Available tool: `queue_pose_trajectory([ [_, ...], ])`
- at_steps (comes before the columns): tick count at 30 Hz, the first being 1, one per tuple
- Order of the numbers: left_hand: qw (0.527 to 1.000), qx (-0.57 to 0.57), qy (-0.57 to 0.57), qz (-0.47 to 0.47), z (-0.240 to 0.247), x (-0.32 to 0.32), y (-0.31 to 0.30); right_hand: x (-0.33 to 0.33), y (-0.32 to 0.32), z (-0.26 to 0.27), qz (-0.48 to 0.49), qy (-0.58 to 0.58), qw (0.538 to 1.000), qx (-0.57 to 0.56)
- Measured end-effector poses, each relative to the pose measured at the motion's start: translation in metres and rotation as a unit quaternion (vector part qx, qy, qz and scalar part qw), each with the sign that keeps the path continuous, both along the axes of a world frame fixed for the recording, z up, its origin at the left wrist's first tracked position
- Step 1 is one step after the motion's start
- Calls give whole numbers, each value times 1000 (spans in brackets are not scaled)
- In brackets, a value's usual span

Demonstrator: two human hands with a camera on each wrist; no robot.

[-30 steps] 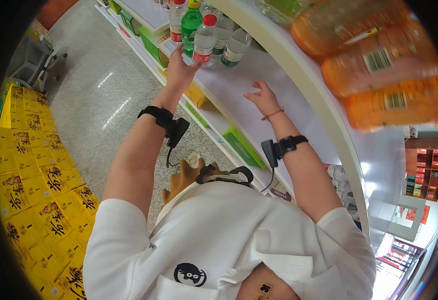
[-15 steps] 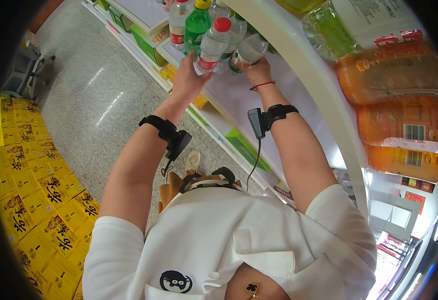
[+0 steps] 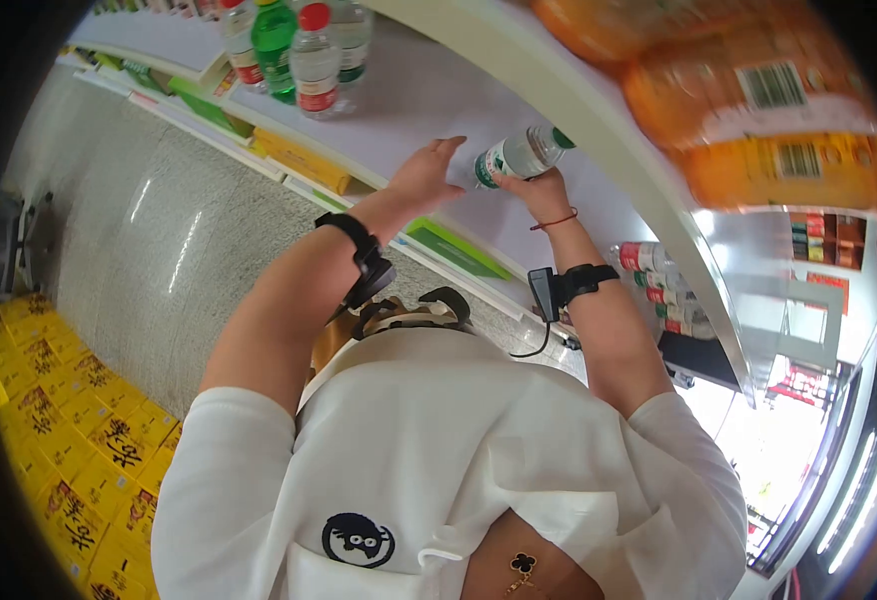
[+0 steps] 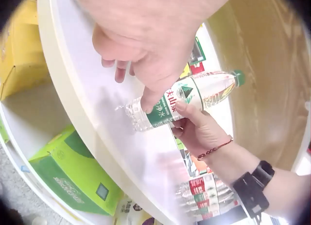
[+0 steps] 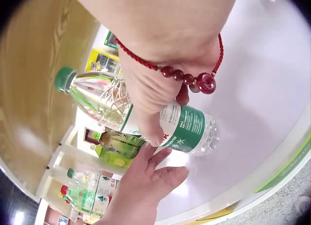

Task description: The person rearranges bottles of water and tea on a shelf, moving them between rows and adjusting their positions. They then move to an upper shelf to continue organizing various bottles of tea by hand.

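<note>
In the head view my right hand (image 3: 541, 196) grips a clear water bottle (image 3: 521, 156) with a green cap and a green-and-white label. The bottle tilts over the white shelf (image 3: 439, 85), cap toward the upper right. My left hand (image 3: 425, 180) is by the bottle's base, fingers loosely spread and holding nothing. In the left wrist view its fingers overlap the lower label of the bottle (image 4: 177, 103). The right wrist view shows my right thumb and fingers wrapped round the bottle (image 5: 192, 130) at its label.
Several bottles stand at the shelf's far left, among them a green bottle (image 3: 275, 45) and a red-capped bottle (image 3: 316, 65). More bottles (image 3: 659, 285) stand at the right. Orange drink bottles (image 3: 759, 90) occupy the shelf above. Yellow boxes (image 3: 79, 440) are stacked on the floor.
My right hand has taken hold of the green-capped bottle and brought it rightward, away from the group. My left hand has left the red-capped bottle and moved right, toward the held one.
</note>
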State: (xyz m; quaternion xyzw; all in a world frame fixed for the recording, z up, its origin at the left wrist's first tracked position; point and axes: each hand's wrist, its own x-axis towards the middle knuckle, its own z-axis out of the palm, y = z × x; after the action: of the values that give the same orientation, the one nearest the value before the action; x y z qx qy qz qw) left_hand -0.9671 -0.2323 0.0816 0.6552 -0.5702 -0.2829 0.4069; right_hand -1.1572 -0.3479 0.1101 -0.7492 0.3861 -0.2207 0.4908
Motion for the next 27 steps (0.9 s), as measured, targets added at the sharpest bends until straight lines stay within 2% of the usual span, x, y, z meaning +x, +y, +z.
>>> queue_pose_trajectory([
  [2,997,35,-29,-63,0,-29,-16,-22,11,9,-19,-2,1000,24],
  [5,994,8,-31,-104,-13,-70,-38,-56,18,1,-38,-6,998,47],
  [9,984,52,-6,-168,8,-110,-45,-95,25,3,-32,-30,999,28],
  [11,993,56,2,-103,0,-131,-49,-117,31,11,-29,-45,998,15],
  [13,993,56,-15,-103,-11,-150,-56,-140,45,27,-86,151,983,-57],
  [17,996,57,-10,-69,-4,-182,-63,-229,50,-12,-111,163,978,-71],
  [19,996,47,-28,-67,-15,-202,-75,-271,50,-21,-109,236,965,-24],
  [24,994,15,-101,-50,-48,-255,-106,-336,49,-43,-82,332,940,-15],
  [26,999,24,-10,-38,-44,-271,-109,-349,50,-49,-64,355,933,7],
  [27,999,25,-10,-37,-43,-280,-112,-352,54,-49,-53,327,944,7],
])
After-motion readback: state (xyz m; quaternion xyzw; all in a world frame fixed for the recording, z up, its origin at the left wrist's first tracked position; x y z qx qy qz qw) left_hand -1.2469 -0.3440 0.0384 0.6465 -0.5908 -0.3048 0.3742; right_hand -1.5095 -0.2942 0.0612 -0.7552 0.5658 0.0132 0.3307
